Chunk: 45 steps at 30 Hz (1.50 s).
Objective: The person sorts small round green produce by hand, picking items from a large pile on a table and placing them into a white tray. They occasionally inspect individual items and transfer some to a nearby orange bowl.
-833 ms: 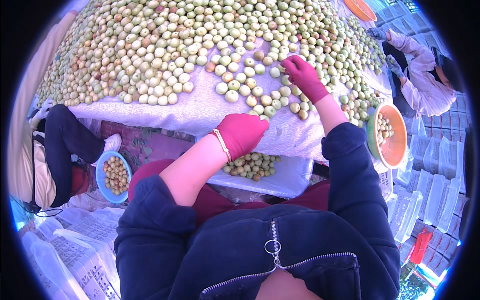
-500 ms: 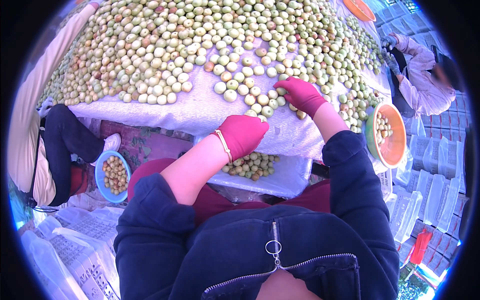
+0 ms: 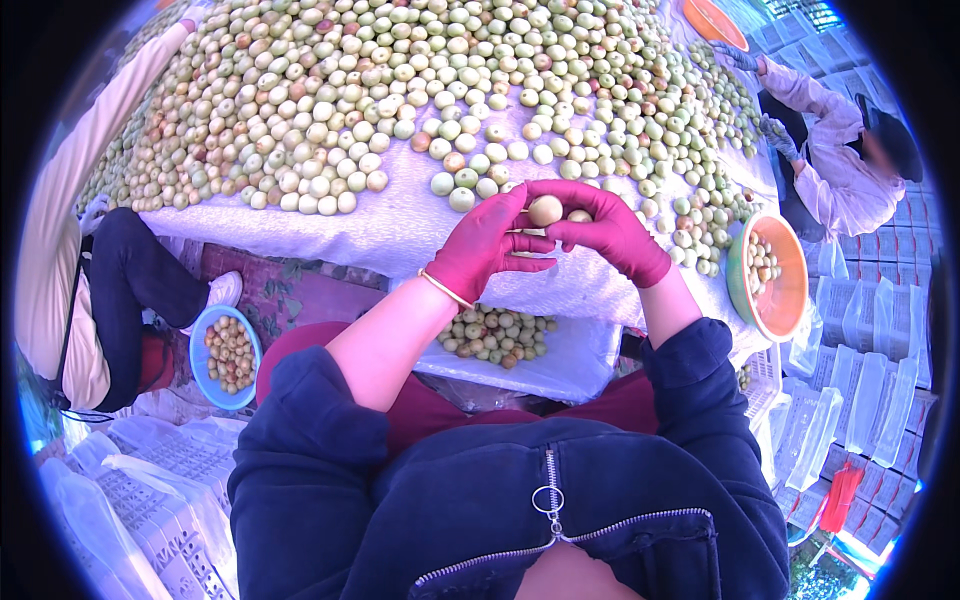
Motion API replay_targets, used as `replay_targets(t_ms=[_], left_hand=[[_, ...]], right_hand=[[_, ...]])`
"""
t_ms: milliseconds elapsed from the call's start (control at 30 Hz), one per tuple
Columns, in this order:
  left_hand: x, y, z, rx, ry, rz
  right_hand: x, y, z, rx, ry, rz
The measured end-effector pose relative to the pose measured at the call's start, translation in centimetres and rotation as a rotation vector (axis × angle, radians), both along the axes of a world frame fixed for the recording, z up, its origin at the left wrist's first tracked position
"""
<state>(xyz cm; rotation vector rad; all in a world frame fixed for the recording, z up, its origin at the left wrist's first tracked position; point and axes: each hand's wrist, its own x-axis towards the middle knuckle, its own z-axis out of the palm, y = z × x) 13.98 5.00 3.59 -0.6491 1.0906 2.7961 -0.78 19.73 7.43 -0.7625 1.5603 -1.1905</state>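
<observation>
My two hands, in dark pink gloves, meet above the near edge of a cloth-covered table (image 3: 400,225). My right hand (image 3: 610,235) grips a pale, yellowish jujube (image 3: 545,210) between fingers and thumb. A second jujube (image 3: 579,216) shows in the same hand, nearer its palm. Beside it my left hand (image 3: 490,248) is open, its fingers apart and reaching to the right hand; whether it touches the fruit I cannot tell. A broad heap of green and reddish jujubes (image 3: 330,110) covers the table beyond. Below my hands, a lined crate (image 3: 575,360) holds more of them.
An orange and green basket (image 3: 790,270) with some fruit stands at the table's right corner. On the left, a blue basin (image 3: 205,375) holds reddish fruit beside a seated person (image 3: 70,300). Another person (image 3: 840,160) works at right. Stacked lined crates (image 3: 150,500) flank me.
My right hand has come left and nearer from the loose fruit, now with jujubes in it. My left hand has risen beside it and opened its fingers. Fruits at the near edge are gone.
</observation>
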Motion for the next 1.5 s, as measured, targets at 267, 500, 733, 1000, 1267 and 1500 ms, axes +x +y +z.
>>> replay_targets(t_ms=[267,500,733,1000,1267,1500], left_hand=[[1.4,0.9,0.3,-0.265,-0.004,-0.294],[1.0,0.9,0.8,-0.277,-0.022,-0.269],[1.0,0.4,0.1,-0.215,-0.034,-0.137],[0.6,0.5,0.3,-0.204,-0.042,-0.050],[0.2,0.5,0.1,-0.160,-0.115,-0.057],[0.3,0.9,-1.2,-0.051,-0.035,0.032]], right_hand=[[-3.5,-5.3,-3.5,0.199,0.662,0.125],[-2.8,-9.6,-7.9,0.303,0.957,0.388],[-3.1,-5.8,-6.7,0.016,0.111,-0.036],[-2.0,-4.9,-7.9,-0.029,0.572,-0.018],[-5.0,-4.8,-8.6,-0.172,0.572,-0.064],[-10.9,-4.7,-9.8,0.209,1.059,-0.026]])
